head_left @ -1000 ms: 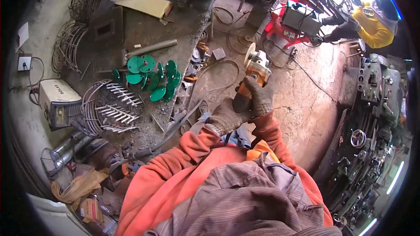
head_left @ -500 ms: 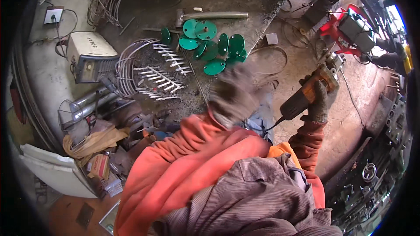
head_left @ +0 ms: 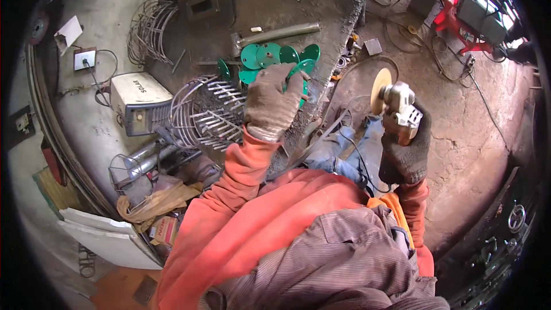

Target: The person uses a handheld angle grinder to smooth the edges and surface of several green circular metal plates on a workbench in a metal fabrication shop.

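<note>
- Angle grinder (head_left: 400, 110): held upright in the right hand (head_left: 407, 152), gloved fingers wrapped fully round the body; yellowish disc (head_left: 377, 90) at the top, facing toward the left hand, raised clear of the bench.
- Left hand (head_left: 271, 103): gloved, fingers curled loosely downward, resting on or just above the green discs (head_left: 270, 56); whether it grips one cannot be told, as the glove hides the contact.
- Green discs: clustered on the dark workbench (head_left: 333, 8), beyond the left hand, beside a grey metal bar (head_left: 278, 33).
- Wire cage parts (head_left: 201, 112): just left of the left hand, with a white box-shaped machine (head_left: 138, 100) further left.
- Hazards, as judged: the grinder's cord (head_left: 359, 158) trails by the knees and could snag; the disc stands near the left hand, so a swing inward risks contact; loose discs could skid off the bench edge.
- Open room: bare concrete floor (head_left: 459, 109) to the right of the right hand; crowded clutter to the left; bench edge runs between the two hands.
</note>
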`<state>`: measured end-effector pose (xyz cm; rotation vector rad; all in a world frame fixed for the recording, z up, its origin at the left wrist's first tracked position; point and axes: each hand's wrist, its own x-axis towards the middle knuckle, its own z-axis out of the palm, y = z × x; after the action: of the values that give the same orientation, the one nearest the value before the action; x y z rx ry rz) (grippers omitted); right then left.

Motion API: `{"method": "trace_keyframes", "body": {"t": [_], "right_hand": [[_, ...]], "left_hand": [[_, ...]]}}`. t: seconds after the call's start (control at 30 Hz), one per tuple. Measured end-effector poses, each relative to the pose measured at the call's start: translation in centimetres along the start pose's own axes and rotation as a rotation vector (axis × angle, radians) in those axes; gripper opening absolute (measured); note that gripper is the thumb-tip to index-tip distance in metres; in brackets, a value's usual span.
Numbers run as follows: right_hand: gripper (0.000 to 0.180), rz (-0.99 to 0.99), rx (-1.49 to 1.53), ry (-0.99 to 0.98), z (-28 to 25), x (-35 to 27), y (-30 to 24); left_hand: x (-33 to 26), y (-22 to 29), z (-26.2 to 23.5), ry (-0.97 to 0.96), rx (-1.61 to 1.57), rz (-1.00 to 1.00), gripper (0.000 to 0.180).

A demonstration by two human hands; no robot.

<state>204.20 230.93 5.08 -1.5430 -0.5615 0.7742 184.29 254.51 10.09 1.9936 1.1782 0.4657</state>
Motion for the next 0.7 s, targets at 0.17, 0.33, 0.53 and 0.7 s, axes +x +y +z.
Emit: {"method": "trace_keyframes", "body": {"t": [0.17, 0.33, 0.53, 0.7], "right_hand": [[0.083, -0.102, -0.119, -0.030, 0.5, -1.4, 2.3], [0.092, 0.015, 0.176, -0.055, 0.3, -2.1, 2.2], [0.084, 0.405, 0.634, -0.214, -1.2, -2.5, 4.5], [0.079, 0.641, 0.975, -0.240, -0.6, -2.6, 4.1]], "left_hand": [[3.5, 1.6, -2.9, -0.157, -0.296, -0.124, 0.022], [6.1, 3.3, -2.3, -0.494, -0.326, -0.108, 0.024], [9.8, 3.2, 1.7, -0.868, 0.043, 0.102, 0.039], [8.9, 0.8, 3.7, -0.778, 0.269, 0.372, 0.046]]}}
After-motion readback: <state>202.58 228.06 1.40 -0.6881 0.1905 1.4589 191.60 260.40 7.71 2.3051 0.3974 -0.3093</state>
